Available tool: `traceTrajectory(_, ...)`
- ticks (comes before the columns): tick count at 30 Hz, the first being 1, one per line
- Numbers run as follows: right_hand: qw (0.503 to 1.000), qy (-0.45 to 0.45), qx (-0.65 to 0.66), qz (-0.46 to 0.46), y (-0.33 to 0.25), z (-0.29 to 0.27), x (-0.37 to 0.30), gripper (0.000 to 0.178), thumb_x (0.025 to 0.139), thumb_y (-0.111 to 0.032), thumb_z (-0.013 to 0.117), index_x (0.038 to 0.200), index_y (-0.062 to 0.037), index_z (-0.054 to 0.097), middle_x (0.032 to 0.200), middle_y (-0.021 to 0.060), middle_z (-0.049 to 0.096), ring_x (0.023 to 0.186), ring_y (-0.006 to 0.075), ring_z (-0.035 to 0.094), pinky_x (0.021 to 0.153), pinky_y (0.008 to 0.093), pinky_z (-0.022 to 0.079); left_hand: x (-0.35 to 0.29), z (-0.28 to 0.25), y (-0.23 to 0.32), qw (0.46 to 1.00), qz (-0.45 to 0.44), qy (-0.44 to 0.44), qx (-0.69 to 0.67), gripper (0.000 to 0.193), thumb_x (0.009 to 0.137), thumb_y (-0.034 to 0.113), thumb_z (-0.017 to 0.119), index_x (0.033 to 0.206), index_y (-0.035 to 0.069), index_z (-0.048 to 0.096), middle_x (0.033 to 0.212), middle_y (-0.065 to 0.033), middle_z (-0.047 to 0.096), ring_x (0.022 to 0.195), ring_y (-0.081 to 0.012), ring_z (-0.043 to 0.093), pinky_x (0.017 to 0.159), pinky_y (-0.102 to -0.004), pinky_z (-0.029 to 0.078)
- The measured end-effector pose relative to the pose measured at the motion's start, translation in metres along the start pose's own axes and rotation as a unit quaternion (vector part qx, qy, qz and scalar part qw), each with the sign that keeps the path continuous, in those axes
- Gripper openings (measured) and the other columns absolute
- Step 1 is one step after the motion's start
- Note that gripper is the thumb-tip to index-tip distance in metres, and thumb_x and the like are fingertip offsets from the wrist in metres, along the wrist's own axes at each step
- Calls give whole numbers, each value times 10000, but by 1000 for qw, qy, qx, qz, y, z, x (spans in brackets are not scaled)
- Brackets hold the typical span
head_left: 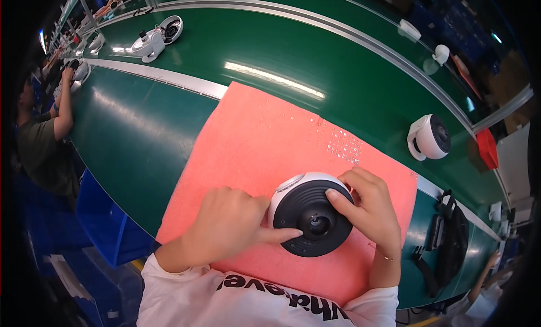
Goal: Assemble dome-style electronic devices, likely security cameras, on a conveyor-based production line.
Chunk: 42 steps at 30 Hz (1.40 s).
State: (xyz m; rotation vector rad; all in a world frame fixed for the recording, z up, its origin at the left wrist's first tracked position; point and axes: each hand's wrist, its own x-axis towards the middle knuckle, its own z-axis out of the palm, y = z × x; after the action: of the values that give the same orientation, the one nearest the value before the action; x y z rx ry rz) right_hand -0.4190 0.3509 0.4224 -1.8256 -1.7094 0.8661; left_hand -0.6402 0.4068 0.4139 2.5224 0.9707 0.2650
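Over the pink mat (225, 135), a round white-shelled camera (310, 217) is tilted with its ridged black face and central lens upward. My left hand (228, 225) grips its left side, fingers curled and the thumb stretched across the black face to beside the lens. On the opposite side, my right hand (369, 206) is closed round the upper right rim, with its thumb on the black face. The fingers behind the shell are partly hidden, and so is the camera's underside.
Beyond the mat runs a green conveyor belt (248, 45). On it stand a similar white camera (431, 136) at right and an opened unit (158, 39) at far left. Small clear studs (344, 145) dot the mat. A black bag (451, 242) lies right; a co-worker (48, 135) sits left.
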Motion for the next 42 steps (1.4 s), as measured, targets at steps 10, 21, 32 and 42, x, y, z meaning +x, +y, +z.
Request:
traceTrajectory(10, 987, 53, -151, -19, -15, 7, 10, 369, 836, -367, 514, 739, -22, 601, 759, 131, 502, 553, 274, 549, 510, 375, 436, 12, -17, -10, 990, -28, -140, -15, 548, 651, 549, 654, 509, 27, 565, 388, -70, 459, 355, -238, 467, 399, -325, 353)
traceTrajectory(21, 970, 119, -189, -94, -29, 16, 10, 356, 749, -394, 618, 845, -52, 598, 827, 96, 512, 642, 233, 548, 534, 359, 423, 14, -26, -24, 988, -25, -149, -37, 491, 653, 498, 671, 520, 37, 572, 434, -57, 506, 390, -221, 508, 417, -309, 372)
traceTrajectory(32, 948, -80, -75, -300, -41, 17, 3, 435, 663, -145, 666, 1088, -97, 590, 1102, 85, 538, 1035, 254, 492, 840, 382, 342, 17, -39, -35, 983, -28, -172, -49, 551, 691, 562, 609, 527, 36, 604, 416, -95, 482, 415, -258, 515, 445, -339, 394)
traceTrajectory(42, 961, -28, -53, -270, -45, 26, 7, 406, 662, -179, 683, 1053, -97, 614, 1022, 68, 567, 921, 243, 524, 810, 367, 381, 14, -38, -45, 979, -22, -187, -77, 567, 699, 577, 592, 529, 36, 608, 406, -102, 465, 408, -261, 508, 439, -336, 390)
